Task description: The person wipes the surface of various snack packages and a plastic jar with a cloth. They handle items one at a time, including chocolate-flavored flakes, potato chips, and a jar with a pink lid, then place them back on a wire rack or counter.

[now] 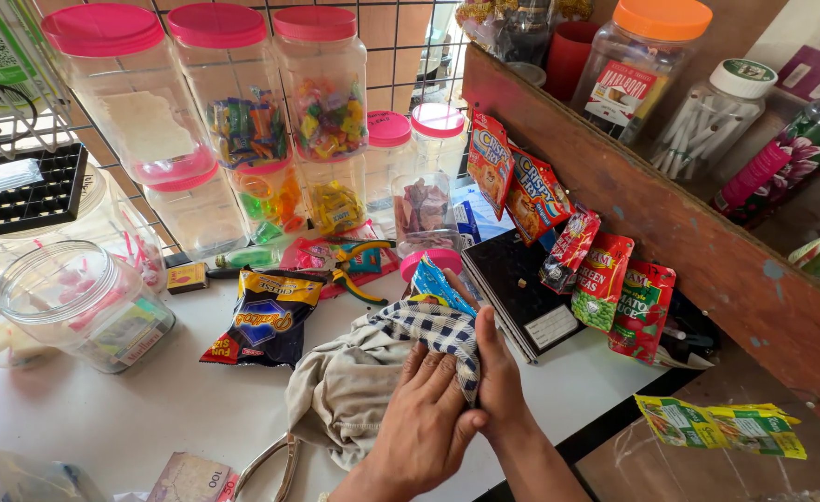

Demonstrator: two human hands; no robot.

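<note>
- The left hand (424,414) is lying palm-down on a bundled cloth (359,386), fingers spread loosely over the fabric and pressing it rather than closing around it.
- The right hand (495,372) is standing on its edge at the cloth's 3 o'clock side, fingers wrapping the blue-and-white checked part of the cloth (438,330) in a narrow clasp, thumb side touching the left hand.
- The cloth is resting on the white counter (177,400), near the frame's 6 o'clock, its beige folds spilling toward 9 o'clock.
- A blue snack wrapper (438,282) is poking out just at the cloth's 12 o'clock, right beside the right fingertips.
- A dark blue and yellow snack bag (266,316) is lying flat at the cloth's 10 o'clock, just apart from it.
- A black scale (521,284) is sitting at the cloth's 2 o'clock, with red and green sachets (605,279) hanging over it along a wooden board (688,242).
- A clear lidless jar (80,302) is standing at 9 o'clock, well apart from the hands.
- Pink-lidded jars (321,84) holding coloured sweets are stacking up against a wire grid at 12 o'clock.
- Yellow-handled pliers (354,270) are lying between the jars and the cloth.
- A metal loop (270,465), perhaps a tool handle, is showing at the cloth's 7 o'clock edge; what it is I cannot tell.
</note>
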